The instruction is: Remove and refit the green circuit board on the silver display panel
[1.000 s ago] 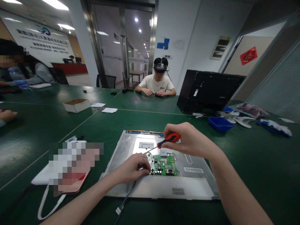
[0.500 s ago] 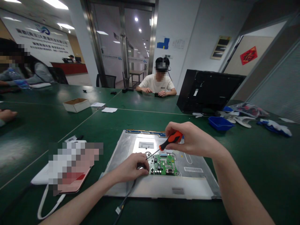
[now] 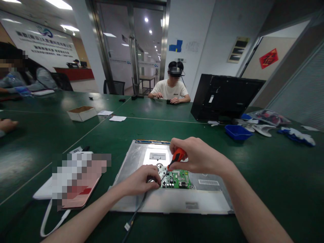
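My right hand point(image 3: 194, 155) grips a red-and-black screwdriver point(image 3: 178, 155), its shaft slanting down to the left onto the green circuit board point(image 3: 181, 179). The tip is close to my left hand's fingertips; exact contact is hard to see. At the board's left end, my left hand point(image 3: 144, 179) is closed around a dark cable point(image 3: 142, 201), which runs out below it to the front, with a small white connector point(image 3: 127, 226) beside it. Part of the cable is hidden inside the fingers. Beneath both hands lies a flat silver display panel point(image 3: 212, 202) carrying the board.
To the left lie a white device with a cable point(image 3: 42, 189) and a pink phone point(image 3: 83, 194), partly pixelated. A black monitor point(image 3: 225, 96), blue tray point(image 3: 238, 132) and gloves point(image 3: 297, 135) are at right. Farther back are an open box point(image 3: 82, 113) and a person point(image 3: 174, 88) opposite.
My right hand and the screwdriver have shifted left and down, and the screwdriver stands steeper. The tip has dropped lower along the board's left edge. My left hand has hardly moved.
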Demonstrator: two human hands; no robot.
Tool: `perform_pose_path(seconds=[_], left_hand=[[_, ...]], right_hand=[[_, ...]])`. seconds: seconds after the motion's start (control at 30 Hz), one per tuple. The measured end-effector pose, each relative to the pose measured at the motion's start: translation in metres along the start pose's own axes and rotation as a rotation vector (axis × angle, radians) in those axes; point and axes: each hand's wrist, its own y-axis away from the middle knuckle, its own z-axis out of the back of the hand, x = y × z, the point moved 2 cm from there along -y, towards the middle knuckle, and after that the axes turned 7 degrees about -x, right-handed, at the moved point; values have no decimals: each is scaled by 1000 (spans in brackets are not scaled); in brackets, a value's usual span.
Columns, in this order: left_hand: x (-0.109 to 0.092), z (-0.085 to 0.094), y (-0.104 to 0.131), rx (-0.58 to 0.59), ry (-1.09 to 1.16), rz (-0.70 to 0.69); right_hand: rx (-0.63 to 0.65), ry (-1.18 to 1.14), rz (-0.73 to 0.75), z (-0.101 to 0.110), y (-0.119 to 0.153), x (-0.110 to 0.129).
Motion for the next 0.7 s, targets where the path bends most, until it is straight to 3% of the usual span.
perform_pose_path(seconds=[0.7], left_hand=[[3, 0, 0, 24, 51, 23]], right_hand=[[29, 95, 105, -11, -3, 16]])
